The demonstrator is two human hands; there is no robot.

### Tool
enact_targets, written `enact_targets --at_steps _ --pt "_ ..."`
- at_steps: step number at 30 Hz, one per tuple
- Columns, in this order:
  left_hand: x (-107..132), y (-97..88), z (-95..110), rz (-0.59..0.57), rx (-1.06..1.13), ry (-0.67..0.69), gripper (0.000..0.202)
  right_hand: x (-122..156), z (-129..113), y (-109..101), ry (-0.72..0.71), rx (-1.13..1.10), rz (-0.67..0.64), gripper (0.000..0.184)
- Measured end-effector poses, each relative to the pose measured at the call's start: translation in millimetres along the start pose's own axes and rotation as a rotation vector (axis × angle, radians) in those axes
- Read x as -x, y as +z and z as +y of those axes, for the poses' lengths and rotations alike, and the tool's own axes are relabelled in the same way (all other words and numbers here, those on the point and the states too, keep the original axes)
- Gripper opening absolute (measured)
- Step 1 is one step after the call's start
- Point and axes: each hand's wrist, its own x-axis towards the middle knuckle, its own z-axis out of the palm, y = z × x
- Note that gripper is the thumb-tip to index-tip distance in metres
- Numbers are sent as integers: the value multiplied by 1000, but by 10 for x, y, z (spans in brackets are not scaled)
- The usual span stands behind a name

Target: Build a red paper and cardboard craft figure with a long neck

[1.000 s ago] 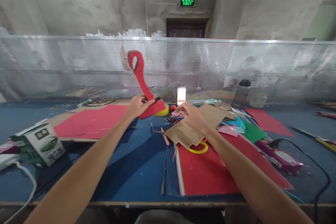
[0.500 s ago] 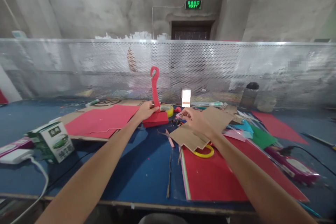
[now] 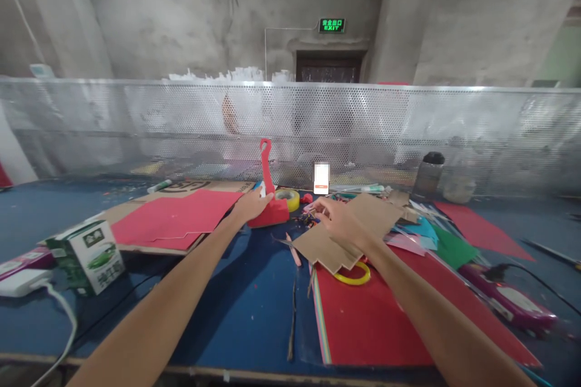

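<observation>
Concrete wall [image 3: 172, 18] & perforated metal screen [image 3: 385, 127] back a blue table [image 3: 236, 296]: at L, milk carton [image 3: 86, 257], then red sheet [image 3: 177, 214]. L hand [image 3: 252, 205] has fingers closed on the lower part of an upright red paper piece [image 3: 267, 170], its base on the table, just beside yellow tape roll [image 3: 295, 200]. R hand [image 3: 336, 214], fingers curled, thumb nr. fingertips (can't tell if anything's pinched), is over brown cardboard [image 3: 329, 248], w/ red paper stack [image 3: 372, 326] nearer viewer.

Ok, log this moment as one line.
left hand: holding red stand | right hand: above brown cardboard, grasp unclear | yellow tape roll: beside red stand
</observation>
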Motion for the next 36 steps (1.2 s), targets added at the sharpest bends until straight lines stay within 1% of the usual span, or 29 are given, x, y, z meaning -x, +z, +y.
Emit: enact_targets --at_steps 3,6,7,9,13,16,19,22,26,28,33,36 --pt "18 -23 -24 -110 56 114 65 6 16 7 10 9 -1 13" --pt "26 -36 -40 -154 64 194 79 9 11 8 17 13 -15 12" --pt "25 -39 -42 -161 55 209 80 9 3 5 19 13 -19 11" --pt "20 -47 -39 -179 21 235 76 11 -17 -4 22 17 -24 10" --pt "18 -69 -9 -143 -119 239 59 15 -37 -18 20 22 -28 9" --pt "24 -75 6 -131 -182 254 52 12 -5 -7 10 19 -35 12" --pt "20 -61 -10 -129 -224 294 53 6 45 17 -3 21 -43 16" --pt "8 -39 -46 -100 -217 286 56 7 75 38 6 20 -41 19" --pt "-3 -40 -70 -101 -209 279 60 14 61 37 36 13 -49 20" --pt "-8 -72 -80 -88 -221 239 58 17 38 23 37 8 -55 20" --pt "15 -244 -198 -17 -327 -21 36 20 14 0 41 13 -73 19" --pt "66 -354 -315 -24 -388 -134 32 19 45 14 28 18 -77 21"
